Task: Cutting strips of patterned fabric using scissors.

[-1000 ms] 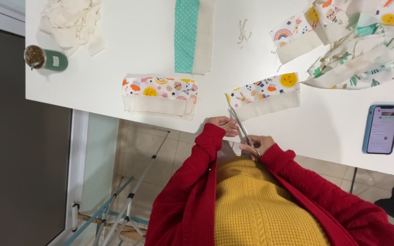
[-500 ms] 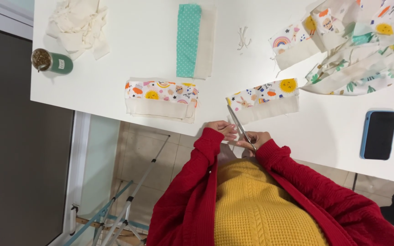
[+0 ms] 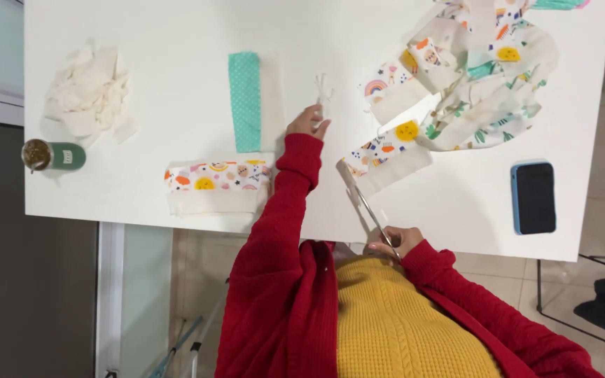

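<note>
Reaching far across the white surface (image 3: 162, 42) with the left hand (image 3: 309, 122), fingers drawn narrow and meeting the lower end of a small white scrap (image 3: 322, 87) that lies between the teal dotted strip (image 3: 245, 101) and the heap of printed fabric (image 3: 484, 77); touching it for certain, though cannot tell whether pinching it or only resting on it. Holding scissors (image 3: 369, 210) in the right hand (image 3: 395, 241), closed around the handles at the near edge, close to the body, blades together and slanting up toward the printed piece with the cream backing (image 3: 390, 157), tip just beside its corner. Judged as a pause between cuts: tidying or fetching a trimmed bit with one hand while parking the scissors in the other, not cutting at this instant. Seen elsewhere: a second folded printed piece (image 3: 218, 185) near the front edge, just beside the left sleeve; a pile of cream offcuts (image 3: 89, 94) and a small green tin (image 3: 54, 155) at the far left; a dark phone in a blue case (image 3: 533, 197) to the right, well apart from both hands. For the next move, probably: a fine fingertip pinch on so light a scrap, a lift clear of the teal strip without dragging it, and a steady right wrist, keeping the blade tips off the printed piece.
</note>
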